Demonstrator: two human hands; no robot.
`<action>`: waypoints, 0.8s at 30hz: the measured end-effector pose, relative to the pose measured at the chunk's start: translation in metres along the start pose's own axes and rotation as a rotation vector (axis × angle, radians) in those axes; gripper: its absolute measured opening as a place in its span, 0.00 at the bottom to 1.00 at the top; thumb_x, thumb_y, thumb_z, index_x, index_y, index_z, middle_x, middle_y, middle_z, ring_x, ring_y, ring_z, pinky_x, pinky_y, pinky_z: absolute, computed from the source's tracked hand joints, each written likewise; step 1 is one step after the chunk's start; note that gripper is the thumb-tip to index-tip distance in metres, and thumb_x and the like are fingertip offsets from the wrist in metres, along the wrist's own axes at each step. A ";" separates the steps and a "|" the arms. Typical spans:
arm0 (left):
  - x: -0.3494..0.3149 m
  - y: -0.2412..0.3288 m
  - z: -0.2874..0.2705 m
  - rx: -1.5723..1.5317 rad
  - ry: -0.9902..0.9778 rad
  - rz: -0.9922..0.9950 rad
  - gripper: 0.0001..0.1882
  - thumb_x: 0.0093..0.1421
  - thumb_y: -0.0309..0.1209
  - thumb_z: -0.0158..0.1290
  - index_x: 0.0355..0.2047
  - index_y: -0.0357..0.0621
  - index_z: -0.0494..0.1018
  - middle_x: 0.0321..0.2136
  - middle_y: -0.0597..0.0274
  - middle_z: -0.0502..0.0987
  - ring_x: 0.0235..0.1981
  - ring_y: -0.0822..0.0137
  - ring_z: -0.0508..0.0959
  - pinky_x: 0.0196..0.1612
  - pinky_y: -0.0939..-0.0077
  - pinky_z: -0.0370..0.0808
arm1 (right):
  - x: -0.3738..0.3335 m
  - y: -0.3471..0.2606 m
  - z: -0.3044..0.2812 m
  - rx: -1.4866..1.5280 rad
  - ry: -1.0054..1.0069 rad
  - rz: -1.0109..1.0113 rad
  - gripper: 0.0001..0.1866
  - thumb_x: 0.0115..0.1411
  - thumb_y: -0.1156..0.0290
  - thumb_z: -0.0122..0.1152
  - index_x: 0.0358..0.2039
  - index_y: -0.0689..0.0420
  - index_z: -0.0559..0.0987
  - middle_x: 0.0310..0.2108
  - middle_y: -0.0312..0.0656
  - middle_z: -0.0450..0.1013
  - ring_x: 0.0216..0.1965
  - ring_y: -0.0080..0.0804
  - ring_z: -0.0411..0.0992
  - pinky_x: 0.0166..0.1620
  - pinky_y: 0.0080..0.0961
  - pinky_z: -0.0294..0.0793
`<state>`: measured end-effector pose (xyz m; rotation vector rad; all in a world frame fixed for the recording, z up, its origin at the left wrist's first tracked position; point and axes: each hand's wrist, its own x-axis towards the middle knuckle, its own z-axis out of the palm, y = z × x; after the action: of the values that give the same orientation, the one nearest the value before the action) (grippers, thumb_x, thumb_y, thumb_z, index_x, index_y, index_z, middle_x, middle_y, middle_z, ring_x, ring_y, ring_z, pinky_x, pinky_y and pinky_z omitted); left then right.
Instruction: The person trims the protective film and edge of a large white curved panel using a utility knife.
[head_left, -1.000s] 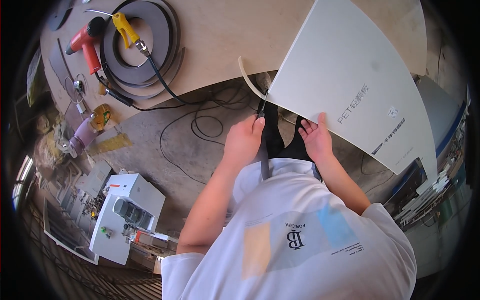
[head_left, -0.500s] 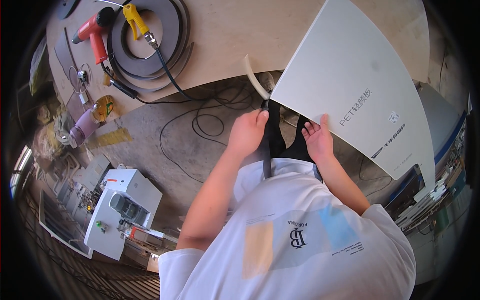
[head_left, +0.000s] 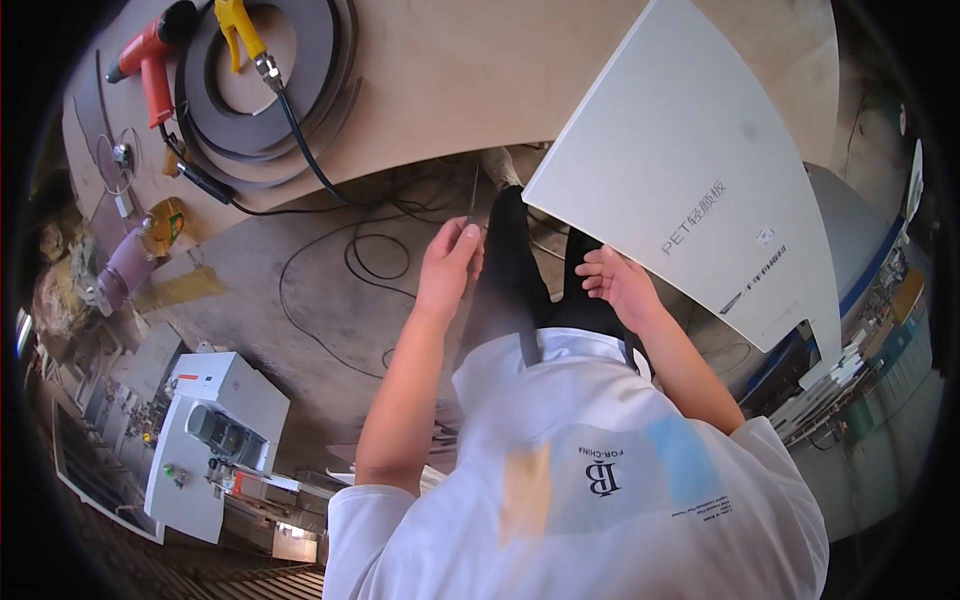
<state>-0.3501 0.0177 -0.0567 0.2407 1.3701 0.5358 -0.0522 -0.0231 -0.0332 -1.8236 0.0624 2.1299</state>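
Since half a second ago, the left hand (head_left: 452,258) has drawn left from the near corner of the white panel (head_left: 690,190), and the pale curved strip seen at that corner has left view. Two hands show, both the person's own. One panel, one thin dark tool (head_left: 475,190), one red heat gun (head_left: 155,80), one yellow air gun (head_left: 240,30), one coil of grey-brown band (head_left: 320,80) and one purple bottle (head_left: 125,265) can be counted; one machine with a motor (head_left: 215,430) stands on the floor at the left.

The panel is broad, flat and matt, with straight near and left edges, a right edge that bows outward, grey printing and a small square label. It lies on the right part of the worktop (head_left: 450,70), its near corner overhanging the edge. The left hand's grip is closed around the tool, thumb along it, apart from the panel. The right hand (head_left: 625,290) is loosely open, fingers a little bent, just beside the panel's near edge; whether it touches cannot be told.
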 end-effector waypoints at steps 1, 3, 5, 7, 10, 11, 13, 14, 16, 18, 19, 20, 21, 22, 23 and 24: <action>-0.008 0.002 0.007 -0.014 -0.005 -0.003 0.11 0.73 0.35 0.51 0.44 0.40 0.72 0.27 0.68 0.74 0.23 0.76 0.74 0.26 0.80 0.71 | -0.004 -0.003 0.002 -0.011 0.010 0.002 0.24 0.74 0.51 0.53 0.52 0.62 0.77 0.43 0.40 0.81 0.38 0.25 0.76 0.45 0.26 0.75; -0.031 0.007 0.026 0.135 0.005 0.026 0.11 0.68 0.30 0.57 0.46 0.38 0.72 0.28 0.67 0.75 0.24 0.76 0.76 0.27 0.81 0.73 | -0.010 -0.009 0.006 -0.428 -0.029 -0.116 0.19 0.72 0.57 0.56 0.47 0.61 0.82 0.40 0.38 0.82 0.37 0.22 0.75 0.44 0.23 0.75; -0.052 0.007 0.042 0.262 0.034 0.038 0.15 0.63 0.27 0.63 0.46 0.37 0.72 0.30 0.65 0.79 0.27 0.76 0.79 0.30 0.81 0.76 | -0.023 -0.026 0.026 -0.501 0.005 -0.167 0.16 0.69 0.61 0.61 0.42 0.61 0.85 0.38 0.38 0.83 0.36 0.21 0.75 0.44 0.21 0.76; -0.066 -0.014 0.053 0.307 0.036 0.195 0.16 0.62 0.27 0.64 0.47 0.35 0.72 0.31 0.64 0.80 0.27 0.76 0.80 0.31 0.81 0.76 | -0.035 -0.038 0.038 -0.568 -0.045 -0.309 0.15 0.66 0.62 0.64 0.42 0.62 0.85 0.37 0.38 0.83 0.36 0.21 0.76 0.43 0.21 0.76; -0.085 -0.038 0.072 0.438 0.071 0.294 0.19 0.60 0.28 0.66 0.48 0.36 0.73 0.32 0.58 0.82 0.31 0.69 0.82 0.37 0.75 0.78 | -0.047 -0.051 0.049 -0.701 -0.088 -0.367 0.15 0.63 0.62 0.69 0.42 0.62 0.85 0.35 0.37 0.83 0.34 0.21 0.76 0.41 0.21 0.75; -0.093 -0.043 0.080 0.531 0.090 0.352 0.20 0.59 0.28 0.67 0.49 0.38 0.74 0.33 0.56 0.83 0.32 0.67 0.83 0.38 0.73 0.79 | -0.049 -0.052 0.046 -0.785 -0.118 -0.381 0.15 0.62 0.62 0.70 0.41 0.62 0.86 0.34 0.36 0.82 0.33 0.21 0.76 0.40 0.21 0.75; -0.106 -0.050 0.095 0.552 0.085 0.319 0.21 0.58 0.31 0.67 0.50 0.42 0.75 0.36 0.53 0.83 0.36 0.60 0.84 0.41 0.70 0.79 | -0.050 -0.048 0.030 -0.873 -0.151 -0.416 0.12 0.62 0.67 0.71 0.39 0.63 0.85 0.30 0.34 0.79 0.32 0.17 0.74 0.38 0.19 0.74; -0.112 -0.056 0.104 0.580 0.066 0.351 0.21 0.59 0.32 0.66 0.51 0.43 0.76 0.37 0.53 0.83 0.36 0.58 0.84 0.41 0.69 0.79 | -0.053 -0.046 0.020 -0.883 -0.146 -0.402 0.12 0.62 0.67 0.71 0.38 0.63 0.85 0.29 0.34 0.79 0.31 0.17 0.74 0.38 0.19 0.74; -0.122 -0.076 0.117 0.633 0.040 0.402 0.22 0.60 0.36 0.65 0.54 0.46 0.76 0.43 0.54 0.83 0.39 0.52 0.84 0.43 0.65 0.80 | -0.058 -0.038 -0.002 -0.896 -0.157 -0.393 0.11 0.62 0.67 0.71 0.36 0.64 0.85 0.28 0.34 0.79 0.31 0.17 0.74 0.37 0.19 0.73; -0.130 -0.099 0.130 0.653 0.049 0.426 0.23 0.60 0.37 0.64 0.54 0.46 0.76 0.44 0.54 0.82 0.40 0.52 0.84 0.43 0.64 0.80 | -0.063 -0.028 -0.026 -0.821 -0.159 -0.350 0.12 0.62 0.67 0.71 0.33 0.65 0.84 0.27 0.34 0.79 0.30 0.18 0.74 0.35 0.18 0.73; -0.135 -0.109 0.137 0.675 0.043 0.445 0.23 0.60 0.37 0.64 0.55 0.46 0.75 0.44 0.54 0.82 0.41 0.51 0.83 0.44 0.63 0.80 | -0.067 -0.025 -0.036 -0.823 -0.167 -0.352 0.12 0.62 0.67 0.71 0.33 0.65 0.84 0.27 0.34 0.79 0.30 0.18 0.74 0.35 0.18 0.73; -0.139 -0.118 0.144 0.691 0.042 0.426 0.23 0.61 0.39 0.63 0.55 0.47 0.76 0.46 0.54 0.82 0.43 0.50 0.83 0.45 0.61 0.80 | -0.072 -0.023 -0.045 -0.854 -0.149 -0.341 0.11 0.62 0.67 0.71 0.32 0.64 0.84 0.27 0.34 0.78 0.30 0.18 0.74 0.35 0.18 0.72; -0.144 -0.124 0.151 0.696 0.049 0.429 0.23 0.61 0.39 0.63 0.55 0.47 0.76 0.46 0.54 0.82 0.43 0.50 0.83 0.45 0.61 0.80 | -0.076 -0.021 -0.053 -0.882 -0.130 -0.333 0.11 0.62 0.67 0.71 0.32 0.64 0.84 0.27 0.34 0.78 0.30 0.18 0.73 0.35 0.18 0.72; -0.148 -0.130 0.157 0.705 0.045 0.421 0.23 0.61 0.40 0.62 0.55 0.47 0.76 0.46 0.54 0.82 0.43 0.50 0.83 0.45 0.61 0.80 | -0.078 -0.017 -0.062 -0.879 -0.137 -0.339 0.11 0.62 0.67 0.71 0.32 0.64 0.84 0.27 0.34 0.78 0.30 0.18 0.73 0.35 0.18 0.72; -0.153 -0.135 0.163 0.715 0.041 0.412 0.23 0.61 0.40 0.62 0.55 0.46 0.75 0.46 0.54 0.82 0.42 0.50 0.83 0.45 0.61 0.80 | -0.080 -0.012 -0.072 -0.828 -0.118 -0.344 0.13 0.62 0.64 0.70 0.32 0.63 0.85 0.26 0.36 0.79 0.29 0.18 0.74 0.35 0.19 0.73; -0.157 -0.144 0.168 0.717 0.049 0.434 0.23 0.62 0.40 0.62 0.55 0.47 0.76 0.45 0.54 0.82 0.41 0.50 0.83 0.44 0.60 0.80 | -0.082 -0.009 -0.081 -0.777 -0.099 -0.348 0.15 0.63 0.61 0.70 0.32 0.62 0.85 0.26 0.37 0.80 0.29 0.19 0.74 0.35 0.21 0.73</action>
<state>-0.1714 -0.1592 0.0453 1.1314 1.5242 0.3839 0.0372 -0.0529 0.0335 -1.8836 -1.1604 2.1218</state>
